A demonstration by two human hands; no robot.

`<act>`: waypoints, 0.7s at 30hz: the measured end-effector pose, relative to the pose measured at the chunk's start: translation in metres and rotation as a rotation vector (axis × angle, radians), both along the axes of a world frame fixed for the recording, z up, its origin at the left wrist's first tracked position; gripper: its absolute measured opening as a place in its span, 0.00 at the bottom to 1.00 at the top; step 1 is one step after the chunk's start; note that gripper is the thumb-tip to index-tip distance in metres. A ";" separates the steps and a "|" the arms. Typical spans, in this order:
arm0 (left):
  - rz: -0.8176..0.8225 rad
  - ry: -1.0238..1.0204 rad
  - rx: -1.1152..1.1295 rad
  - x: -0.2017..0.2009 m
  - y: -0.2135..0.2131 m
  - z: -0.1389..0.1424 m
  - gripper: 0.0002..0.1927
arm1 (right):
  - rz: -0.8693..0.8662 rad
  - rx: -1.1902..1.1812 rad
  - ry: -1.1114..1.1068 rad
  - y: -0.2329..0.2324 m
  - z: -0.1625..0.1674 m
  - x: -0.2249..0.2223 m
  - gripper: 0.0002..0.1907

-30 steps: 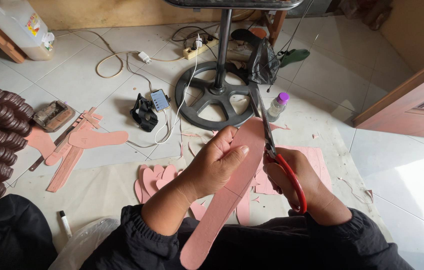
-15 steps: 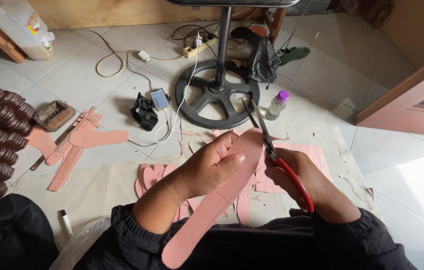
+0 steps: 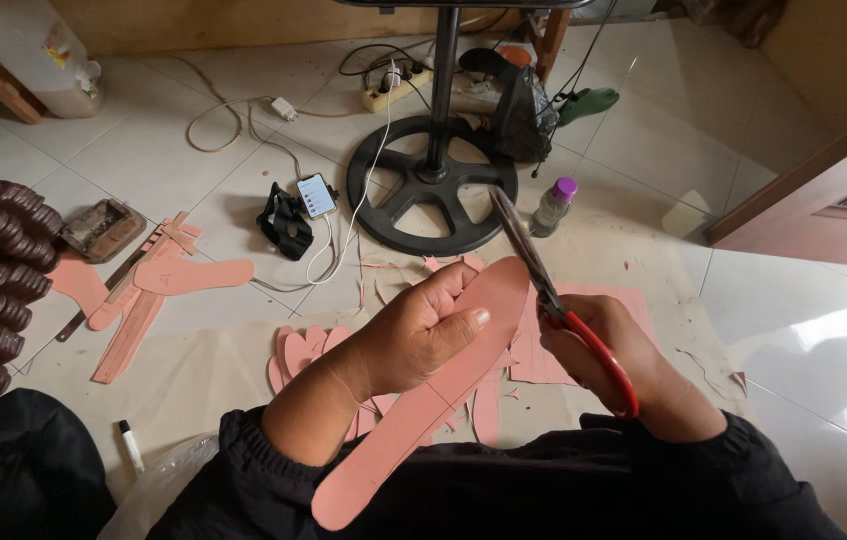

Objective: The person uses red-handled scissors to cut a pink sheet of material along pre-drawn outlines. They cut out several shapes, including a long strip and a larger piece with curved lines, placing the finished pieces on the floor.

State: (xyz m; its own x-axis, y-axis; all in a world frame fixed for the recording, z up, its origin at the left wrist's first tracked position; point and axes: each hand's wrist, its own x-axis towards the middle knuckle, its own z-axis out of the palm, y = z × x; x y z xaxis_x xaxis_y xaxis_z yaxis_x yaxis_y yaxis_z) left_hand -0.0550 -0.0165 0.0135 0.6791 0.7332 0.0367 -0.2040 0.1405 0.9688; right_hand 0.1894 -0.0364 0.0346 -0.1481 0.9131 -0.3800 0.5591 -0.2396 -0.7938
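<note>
Overhead, left hand (image 3: 424,335) grips a pink insole cutout (image 3: 424,400); right hand (image 3: 604,355) beside it grips red-handled scissors (image 3: 554,300) at its edge.

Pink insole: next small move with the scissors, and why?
Probably close the blades a short way along the toe curve. The left hand grips the pink insole mid-length, the right hand holds the red-handled scissors at its right edge by the rounded tip, and pink offcuts lie below.

Pale tiled floor (image 3: 804,330); on it a black fan base (image 3: 432,185), phone (image 3: 317,195), pink cut-out soles (image 3: 194,275).
</note>
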 end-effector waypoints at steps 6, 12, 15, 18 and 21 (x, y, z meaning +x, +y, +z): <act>0.094 0.004 0.146 -0.004 0.005 -0.015 0.14 | 0.056 0.178 0.132 0.008 0.000 0.004 0.10; 0.608 0.040 0.099 0.009 0.023 -0.038 0.11 | -0.177 0.147 0.369 0.018 -0.014 -0.005 0.12; 0.714 -0.030 0.100 0.010 0.032 -0.044 0.10 | -0.070 0.156 0.385 0.018 -0.015 -0.007 0.13; 0.753 0.020 0.161 0.009 0.034 -0.043 0.10 | -0.005 0.136 0.394 0.019 -0.016 -0.008 0.13; 0.712 0.122 0.234 0.009 0.027 -0.034 0.10 | -0.027 0.126 0.373 0.017 -0.019 -0.011 0.14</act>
State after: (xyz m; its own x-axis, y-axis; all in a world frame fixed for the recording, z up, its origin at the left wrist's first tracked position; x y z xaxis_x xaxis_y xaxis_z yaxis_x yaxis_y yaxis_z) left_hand -0.0456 0.0105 -0.0205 0.0539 0.9784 0.1997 -0.0582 -0.1966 0.9788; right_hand 0.1781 -0.0191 0.0155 -0.2306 0.9544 -0.1896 0.2214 -0.1383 -0.9653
